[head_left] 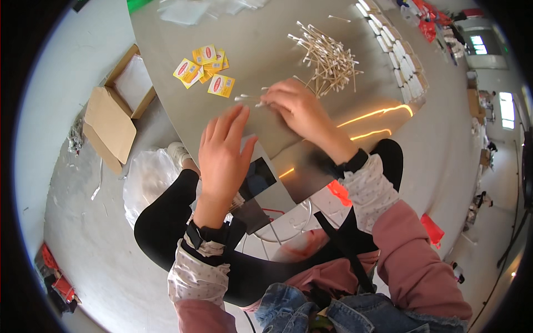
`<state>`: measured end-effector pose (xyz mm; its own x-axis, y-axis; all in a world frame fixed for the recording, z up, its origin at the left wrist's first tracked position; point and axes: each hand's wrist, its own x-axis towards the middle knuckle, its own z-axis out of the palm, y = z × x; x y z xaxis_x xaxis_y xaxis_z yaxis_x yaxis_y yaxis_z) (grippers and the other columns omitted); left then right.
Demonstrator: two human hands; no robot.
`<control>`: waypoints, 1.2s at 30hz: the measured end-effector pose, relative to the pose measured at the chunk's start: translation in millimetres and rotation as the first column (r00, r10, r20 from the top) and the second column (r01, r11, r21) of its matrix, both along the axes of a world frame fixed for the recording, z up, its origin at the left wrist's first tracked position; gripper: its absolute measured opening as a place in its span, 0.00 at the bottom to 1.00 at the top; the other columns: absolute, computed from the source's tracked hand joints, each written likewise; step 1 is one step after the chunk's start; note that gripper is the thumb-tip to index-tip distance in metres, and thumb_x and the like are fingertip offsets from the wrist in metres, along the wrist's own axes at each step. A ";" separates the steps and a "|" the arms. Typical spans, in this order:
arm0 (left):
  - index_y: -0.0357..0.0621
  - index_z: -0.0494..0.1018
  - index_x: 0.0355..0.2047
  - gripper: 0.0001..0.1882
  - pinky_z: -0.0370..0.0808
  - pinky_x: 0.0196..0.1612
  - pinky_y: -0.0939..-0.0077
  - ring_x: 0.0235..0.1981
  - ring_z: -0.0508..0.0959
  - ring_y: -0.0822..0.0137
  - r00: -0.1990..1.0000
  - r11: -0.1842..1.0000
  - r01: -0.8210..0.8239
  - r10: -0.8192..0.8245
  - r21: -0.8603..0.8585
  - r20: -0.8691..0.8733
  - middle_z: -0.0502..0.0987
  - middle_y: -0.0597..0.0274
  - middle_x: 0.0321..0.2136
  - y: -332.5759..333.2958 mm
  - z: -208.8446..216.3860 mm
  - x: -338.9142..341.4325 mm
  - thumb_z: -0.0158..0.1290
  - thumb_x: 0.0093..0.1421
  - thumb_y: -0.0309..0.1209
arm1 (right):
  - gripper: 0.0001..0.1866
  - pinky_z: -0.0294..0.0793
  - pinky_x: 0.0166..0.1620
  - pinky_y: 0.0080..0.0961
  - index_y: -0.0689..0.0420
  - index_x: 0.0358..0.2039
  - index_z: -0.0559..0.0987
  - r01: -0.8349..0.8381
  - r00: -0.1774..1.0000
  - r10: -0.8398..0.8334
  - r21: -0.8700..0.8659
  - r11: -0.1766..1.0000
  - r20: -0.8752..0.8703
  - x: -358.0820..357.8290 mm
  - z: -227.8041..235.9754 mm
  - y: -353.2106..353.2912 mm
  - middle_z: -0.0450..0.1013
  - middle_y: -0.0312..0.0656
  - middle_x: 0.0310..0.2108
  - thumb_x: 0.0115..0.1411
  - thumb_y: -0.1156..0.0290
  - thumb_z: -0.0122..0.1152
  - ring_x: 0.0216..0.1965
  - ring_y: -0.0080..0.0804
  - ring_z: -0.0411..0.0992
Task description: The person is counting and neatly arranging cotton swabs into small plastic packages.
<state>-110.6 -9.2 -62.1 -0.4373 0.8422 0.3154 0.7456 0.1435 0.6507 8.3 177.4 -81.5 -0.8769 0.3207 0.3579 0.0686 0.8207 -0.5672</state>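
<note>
My right hand (300,110) is over the grey table (266,55), its fingers pinched together on several cotton swabs (247,99) whose white tips stick out to the left. To its left, my left hand (223,152) holds nothing, with fingers stretched out and thumb apart. A loose heap of cotton swabs (328,62) with pale sticks lies just beyond my right hand. Several yellow and white printed cards (221,85) are scattered past my left fingertips, some overlapping.
White packs in rows (398,55) line the table's right side. Clear plastic bags (191,10) lie at the far edge. On the floor at left are an open cardboard box (114,114) and a clear plastic sack (145,186). Light strips reflect off the tabletop.
</note>
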 end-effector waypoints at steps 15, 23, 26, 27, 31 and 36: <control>0.43 0.82 0.40 0.16 0.75 0.41 0.62 0.36 0.77 0.59 0.999 0.999 -0.011 0.010 -0.030 -0.031 0.77 0.63 0.34 5.1 -15.2 0.7 0.65 0.47 0.22 | 0.18 0.67 0.58 0.39 0.55 0.45 0.81 -0.020 0.987 0.003 0.101 0.995 0.159 12.8 13.5 25.5 0.76 0.36 0.45 0.52 0.71 0.70 0.51 0.39 0.72; 0.42 0.80 0.30 0.04 0.76 0.36 0.63 0.32 0.79 0.56 0.995 0.995 -0.045 0.052 -0.088 0.089 0.77 0.60 0.29 -3.9 -13.3 -8.4 0.61 0.52 0.23 | 0.03 0.73 0.40 0.37 0.56 0.28 0.80 0.028 0.997 -0.030 0.023 0.999 0.077 28.5 6.6 7.4 0.75 0.39 0.30 0.53 0.78 0.65 0.37 0.44 0.73; 0.42 0.80 0.30 0.04 0.76 0.36 0.62 0.32 0.80 0.55 0.989 0.990 -0.057 0.073 -0.127 0.130 0.77 0.59 0.28 -13.8 -11.1 -20.8 0.60 0.53 0.22 | 0.04 0.72 0.40 0.37 0.56 0.28 0.80 0.072 0.993 -0.071 -0.011 0.997 0.089 38.4 8.5 -4.7 0.74 0.38 0.30 0.53 0.79 0.65 0.36 0.43 0.73; 0.42 0.80 0.30 0.04 0.76 0.36 0.62 0.32 0.80 0.55 0.989 0.990 -0.056 0.073 -0.127 0.131 0.77 0.59 0.28 -14.8 -9.4 -22.5 0.60 0.53 0.22 | 0.04 0.72 0.40 0.37 0.56 0.28 0.80 0.073 0.993 -0.071 -0.011 0.997 0.091 41.6 8.9 -10.2 0.74 0.38 0.30 0.53 0.79 0.65 0.36 0.43 0.73; 0.42 0.80 0.31 0.05 0.76 0.37 0.63 0.33 0.79 0.54 0.981 0.986 -0.098 0.119 -0.137 0.155 0.77 0.59 0.30 -12.4 -13.3 -19.9 0.60 0.53 0.21 | 0.05 0.73 0.40 0.37 0.56 0.28 0.80 0.046 0.997 -0.044 -0.026 0.999 0.058 44.5 8.8 -37.9 0.74 0.39 0.30 0.51 0.80 0.64 0.36 0.43 0.74; 0.41 0.80 0.31 0.05 0.76 0.39 0.62 0.35 0.78 0.53 0.997 0.999 -0.006 0.009 -0.036 0.075 0.77 0.58 0.31 -1.0 -17.1 1.9 0.60 0.54 0.22 | 0.09 0.72 0.42 0.38 0.56 0.32 0.79 0.020 1.000 -0.021 0.019 1.000 0.022 27.1 6.0 -60.3 0.74 0.39 0.33 0.49 0.83 0.62 0.38 0.44 0.74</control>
<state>-108.7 -10.2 -79.2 -0.4646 0.8490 0.2516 0.6940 0.1727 0.6989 35.4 117.0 -75.5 -0.8780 0.3319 0.3448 0.0976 0.8295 -0.5500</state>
